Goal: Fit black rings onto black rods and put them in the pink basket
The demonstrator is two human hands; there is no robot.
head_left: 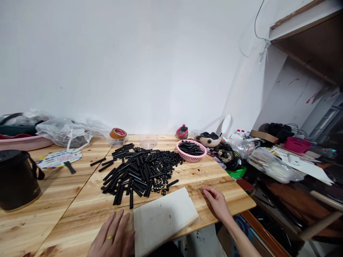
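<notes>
- Black lidded pail (17,180) with a strap handle, at far left on the wooden table (66,217).
- Pink plastic basket (24,142) at the back left, under dark items and clear plastic bags (64,132).
- Printed card (59,159) lying flat, a short black strip (69,167) on its edge.
- Left hand (112,237): open, fingers apart, ring on one finger, empty, resting at the table's near edge just beside the block.
- Roll of orange-brown tape (118,134) in a clear tub at the back; a clear plastic bowl (148,142) beside it.
- Loose black tubes (131,175): a large, crisscrossed heap mid-table, nearest both hands yet untouched.
- Small black rings (163,166): a dense scatter against the heap's right side.
- White block (164,221), possibly foam: lying between the hands, its near end over the table's edge.
- Pink mesh basket (191,150): holds a smaller bundle of black tubes, beyond the rings.
- Right hand (217,201): open, empty, fingertips on the bare wood just beside the block.
- Magenta bin (297,144) on a cluttered side surface at right, among papers and plastic bags.
</notes>
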